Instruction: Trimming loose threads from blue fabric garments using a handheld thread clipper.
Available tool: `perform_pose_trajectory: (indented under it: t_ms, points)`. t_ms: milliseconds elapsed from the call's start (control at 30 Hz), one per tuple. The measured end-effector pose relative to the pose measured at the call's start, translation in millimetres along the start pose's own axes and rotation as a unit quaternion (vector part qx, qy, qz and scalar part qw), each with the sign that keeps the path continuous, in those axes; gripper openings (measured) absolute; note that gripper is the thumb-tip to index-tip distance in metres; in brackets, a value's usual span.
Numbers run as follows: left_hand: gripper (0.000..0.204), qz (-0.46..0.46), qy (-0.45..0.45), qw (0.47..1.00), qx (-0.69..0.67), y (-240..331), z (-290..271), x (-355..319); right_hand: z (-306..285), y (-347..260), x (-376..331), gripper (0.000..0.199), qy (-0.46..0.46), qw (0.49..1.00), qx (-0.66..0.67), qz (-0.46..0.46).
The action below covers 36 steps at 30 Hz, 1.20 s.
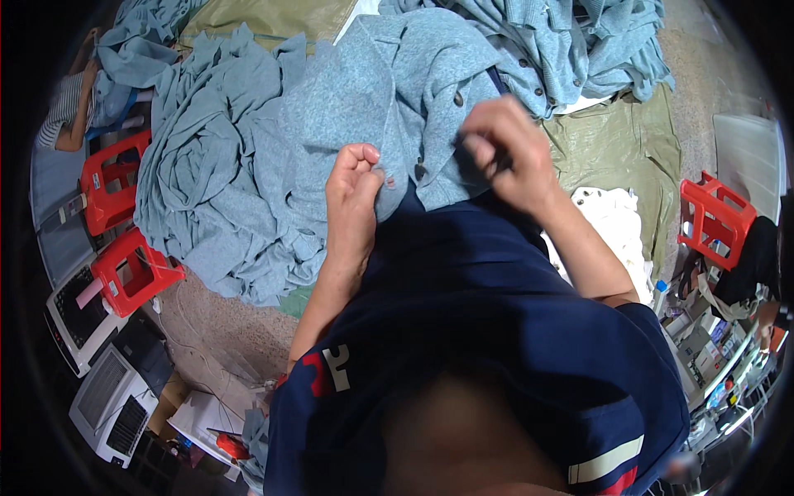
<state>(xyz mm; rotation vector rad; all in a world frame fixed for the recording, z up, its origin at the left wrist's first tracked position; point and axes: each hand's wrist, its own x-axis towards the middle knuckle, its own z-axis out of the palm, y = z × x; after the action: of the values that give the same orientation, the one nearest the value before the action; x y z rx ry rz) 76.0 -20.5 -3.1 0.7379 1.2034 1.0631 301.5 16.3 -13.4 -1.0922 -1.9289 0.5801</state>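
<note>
A light blue knitted cardigan [422,74] with dark buttons is spread across my lap. My left hand [356,186] pinches the lower corner of its front edge, near a small reddish spot at the fingertips. Above the buttoned edge, to the right, my right hand [517,153] is lifted with its fingers curled into a pinch. It is slightly blurred, and whatever the fingers hold, if anything, cannot be made out. A dark button [420,171] sits on the cardigan between my hands, with another dark button [458,98] farther up.
A heap of blue knitwear [207,165] lies left, and more buttoned cardigans [571,50] lie far right. White garments [608,215] rest on an olive sheet [620,149]. Red stools [132,269] stand left; another red stool [715,219] stands right. A person [70,112] sits far left.
</note>
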Motion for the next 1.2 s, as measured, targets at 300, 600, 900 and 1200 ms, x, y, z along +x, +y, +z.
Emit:
perform_pose_trajectory:
  t_ms: [300, 600, 900, 1200]
  points:
    - [0.028, -0.012, -0.008, 0.997, 0.077, 15.7, -11.2, -19.9, 14.9, 45.4, 29.9, 0.028, -0.116, 0.982, -0.15, 0.004]
    - [0.013, 0.0, 0.021, 0.981, 0.194, 29.7, -40.1, -35.5, 34.2, 51.4, 30.5, 0.025, -0.073, 0.976, -0.192, -0.065]
    - [0.009, 0.031, 0.064, 0.997, 0.02, 39.0, -47.3, -22.1, 23.7, 49.8, 35.8, 0.042, -0.105, 0.982, -0.142, -0.06]
    - [0.012, -0.014, 0.053, 0.996, 0.065, 44.5, -52.0, -19.9, 20.5, 44.5, 47.2, 0.032, 0.03, 0.999, 0.019, 0.007]
